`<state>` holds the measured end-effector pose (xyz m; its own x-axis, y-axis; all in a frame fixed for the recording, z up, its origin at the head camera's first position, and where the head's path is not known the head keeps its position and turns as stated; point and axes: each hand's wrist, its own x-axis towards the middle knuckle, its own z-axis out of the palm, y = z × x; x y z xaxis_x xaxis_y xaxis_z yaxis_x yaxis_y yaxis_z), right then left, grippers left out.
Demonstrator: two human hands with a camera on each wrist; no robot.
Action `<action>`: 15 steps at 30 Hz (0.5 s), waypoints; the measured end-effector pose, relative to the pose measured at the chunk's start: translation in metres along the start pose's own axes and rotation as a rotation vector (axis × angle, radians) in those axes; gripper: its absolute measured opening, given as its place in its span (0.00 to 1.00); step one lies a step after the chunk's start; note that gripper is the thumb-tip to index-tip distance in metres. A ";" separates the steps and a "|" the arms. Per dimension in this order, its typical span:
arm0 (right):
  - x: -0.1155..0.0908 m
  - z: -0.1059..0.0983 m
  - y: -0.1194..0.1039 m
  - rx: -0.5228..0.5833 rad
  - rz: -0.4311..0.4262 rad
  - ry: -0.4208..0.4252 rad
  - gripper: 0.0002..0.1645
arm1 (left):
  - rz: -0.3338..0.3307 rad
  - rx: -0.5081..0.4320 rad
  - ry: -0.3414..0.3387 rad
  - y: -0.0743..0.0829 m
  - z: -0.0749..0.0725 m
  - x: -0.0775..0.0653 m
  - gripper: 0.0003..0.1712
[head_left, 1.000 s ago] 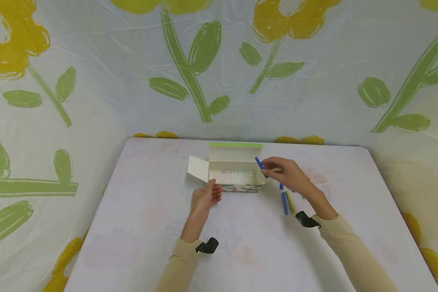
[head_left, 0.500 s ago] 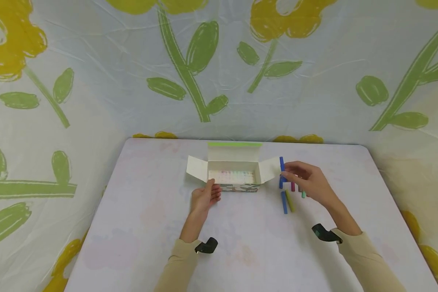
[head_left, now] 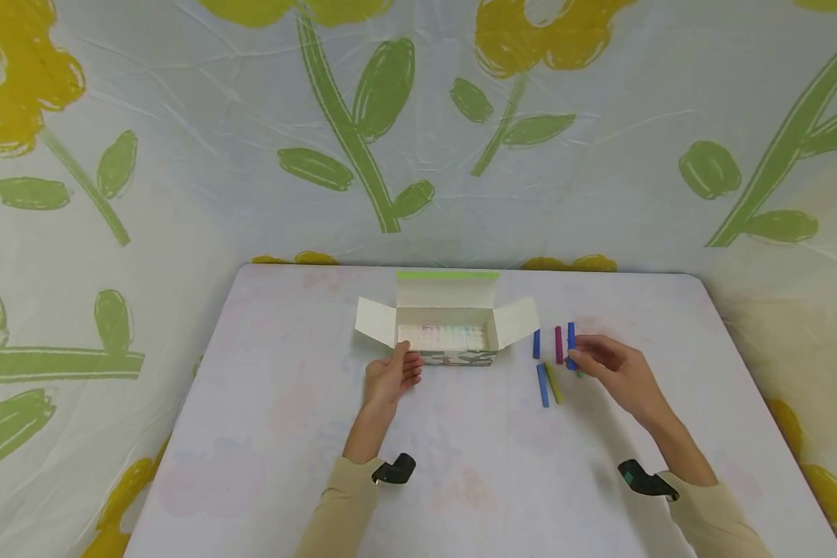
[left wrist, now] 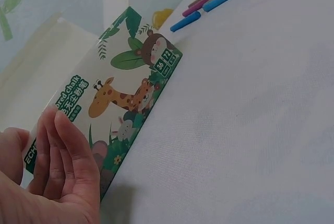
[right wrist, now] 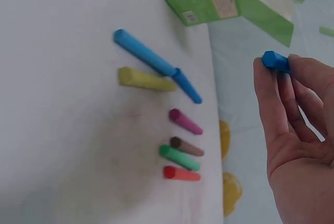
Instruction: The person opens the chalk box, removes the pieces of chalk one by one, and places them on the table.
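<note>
Between thumb and fingertips, my right hand (head_left: 619, 373) pinches a blue chalk stick (right wrist: 275, 61), raised above the table. Several other sticks lie beneath and beside it: a purple one (head_left: 559, 344), a dark blue one (head_left: 536, 343), a lighter blue one (right wrist: 143, 51) and a yellow-green one (right wrist: 147, 80). At its front wall, the chalk box (left wrist: 122, 96) is gripped by my left hand (head_left: 388, 378), thumb over the rim and fingers against the printed front. The box's lid and side flaps stand open, and pale chalk ends show inside.
Brown (right wrist: 187, 146), green (right wrist: 180, 157) and red chalk (right wrist: 181, 173) lie in a row on the white table (head_left: 265, 434). Flower-printed sheeting (head_left: 251, 101) rises behind the table and along both sides.
My right hand has carried the blue chalk from the box's right end rightward, over the loose sticks. The right flap now shows uncovered. My left hand has stayed at the box.
</note>
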<state>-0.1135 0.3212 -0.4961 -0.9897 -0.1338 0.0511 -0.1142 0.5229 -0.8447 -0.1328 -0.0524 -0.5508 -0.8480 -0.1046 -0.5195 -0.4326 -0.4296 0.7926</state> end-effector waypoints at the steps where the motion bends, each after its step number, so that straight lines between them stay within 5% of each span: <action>1: -0.002 0.000 0.004 0.006 0.012 -0.001 0.21 | -0.001 -0.001 0.000 0.000 0.000 0.000 0.21; 15: -0.021 0.013 0.037 -0.100 0.059 -0.002 0.18 | 0.015 0.001 0.001 -0.001 0.000 0.001 0.20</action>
<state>-0.0962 0.3321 -0.5354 -0.9948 -0.1020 0.0020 -0.0642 0.6112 -0.7888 -0.1332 -0.0525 -0.5522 -0.8540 -0.1117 -0.5080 -0.4203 -0.4273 0.8005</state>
